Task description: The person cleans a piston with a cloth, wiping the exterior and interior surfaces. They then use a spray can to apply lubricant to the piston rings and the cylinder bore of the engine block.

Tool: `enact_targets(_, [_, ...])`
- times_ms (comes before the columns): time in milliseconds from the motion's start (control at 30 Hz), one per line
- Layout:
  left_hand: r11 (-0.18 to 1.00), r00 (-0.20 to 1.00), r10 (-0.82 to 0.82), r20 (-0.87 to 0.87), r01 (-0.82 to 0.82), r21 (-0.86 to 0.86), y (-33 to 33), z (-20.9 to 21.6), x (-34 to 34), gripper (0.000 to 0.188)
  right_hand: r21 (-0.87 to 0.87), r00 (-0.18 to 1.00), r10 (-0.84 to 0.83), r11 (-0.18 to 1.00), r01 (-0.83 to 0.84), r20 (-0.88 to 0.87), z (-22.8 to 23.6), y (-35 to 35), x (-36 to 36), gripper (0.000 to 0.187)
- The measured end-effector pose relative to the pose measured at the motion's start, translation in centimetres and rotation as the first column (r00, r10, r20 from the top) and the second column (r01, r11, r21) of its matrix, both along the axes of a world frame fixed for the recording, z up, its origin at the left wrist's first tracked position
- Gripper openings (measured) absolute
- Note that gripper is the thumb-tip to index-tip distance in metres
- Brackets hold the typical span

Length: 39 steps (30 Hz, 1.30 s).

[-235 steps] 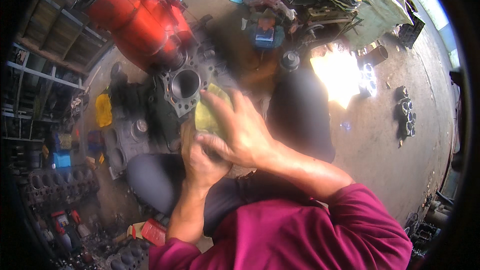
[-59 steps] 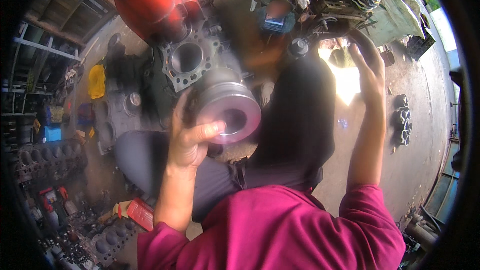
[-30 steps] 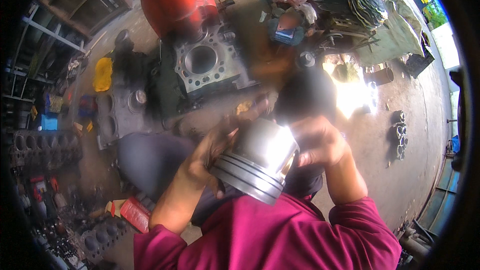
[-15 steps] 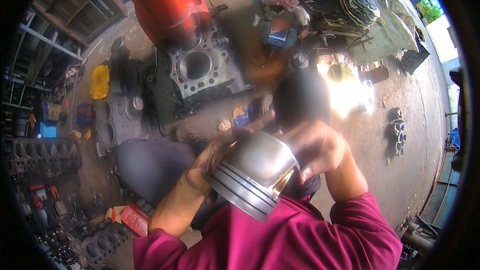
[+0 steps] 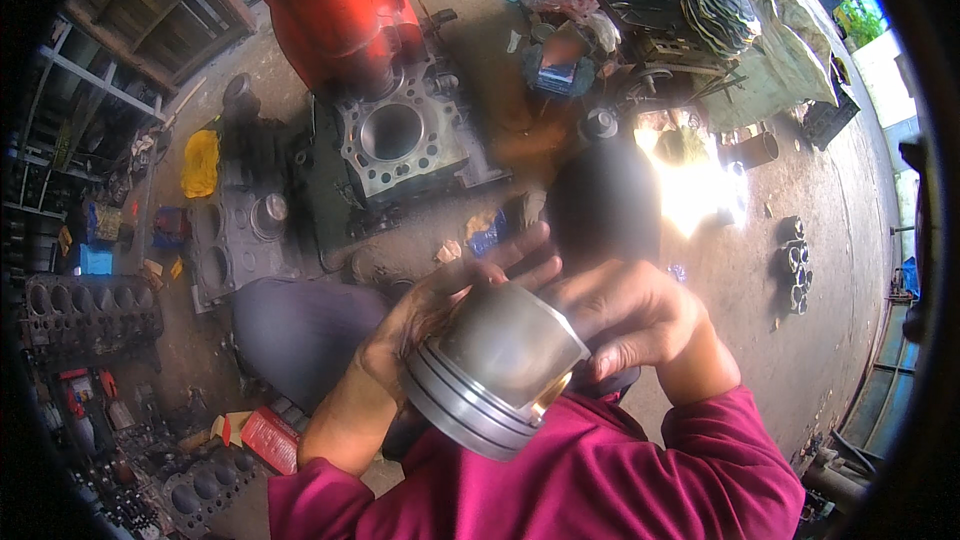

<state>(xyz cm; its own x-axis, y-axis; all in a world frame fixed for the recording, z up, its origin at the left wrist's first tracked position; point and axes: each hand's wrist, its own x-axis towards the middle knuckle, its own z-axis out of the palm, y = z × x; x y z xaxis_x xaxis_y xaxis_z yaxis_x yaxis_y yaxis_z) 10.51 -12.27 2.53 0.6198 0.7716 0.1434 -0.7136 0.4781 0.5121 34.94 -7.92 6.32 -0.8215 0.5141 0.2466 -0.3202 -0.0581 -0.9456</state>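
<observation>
A silvery engine piston point(image 5: 505, 345) hangs tilted in front of my chest, its dark ring grooves toward the lower left and its skirt toward the upper right. The brassy pin bore shows on its right side. My left hand point(image 5: 435, 305) cradles it from the left, with some fingers stretched past its far end. On the other side my right hand point(image 5: 635, 315) grips the skirt edge, thumb on the near side and fingers curled over. Part of the fingers is hidden behind the piston.
An engine block point(image 5: 420, 155) with one large bore stands ahead, beside a big red machine point(image 5: 320, 10). Cylinder heads and blocks point(image 5: 90, 310) lie at left, near a red box point(image 5: 270, 438). Connecting parts point(image 5: 796, 265) rest on the floor at right. A cluttered tool rack point(image 5: 650, 0) stands far right.
The piston has shifted slightly down and left and turned a little, so less of its pin bore shows. Both hands remain on it, and the left fingers are more spread.
</observation>
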Motion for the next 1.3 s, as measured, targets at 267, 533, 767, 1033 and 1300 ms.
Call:
enact_targets(267, [0.912, 0.946, 0.279, -0.164, -0.207, 0.353, 1.6, 0.4, -2.1, 0.127, 0.394, 0.948, -0.23, 0.91, 0.13, 0.219, 4.5, -0.5, -0.9, 0.032])
enact_targets(533, [0.423, -0.106, 0.863, -0.493, -0.38, 0.822, 0.6, -0.1, -18.9, 0.096, 0.576, 0.76, -0.302, 0.81, -0.114, 0.575, 3.2, 3.0, -2.1, 0.027])
enact_targets(767, [0.343, 0.417, 0.363, -0.833, -0.891, -0.297, -5.7, -18.7, -22.7, 0.083, 0.733, 0.676, -0.406, 0.61, -0.301, 0.615, 1.7, 7.5, -5.1, 0.021])
enact_targets(1033, [0.396, 0.64, 0.278, -0.716, -0.755, -0.522, -11.0, -23.1, -18.7, 0.079, 0.805, 0.554, -0.592, 0.509, -0.306, 0.585, -1.5, 12.6, -11.0, 0.026])
enact_targets(1300, [0.388, 0.439, 0.371, -0.818, -0.874, -0.293, -10.3, -19.1, -22.8, 0.076, 0.712, 0.38, -0.603, 0.557, -0.428, 0.701, -3.3, 16.8, -16.3, 0.012])
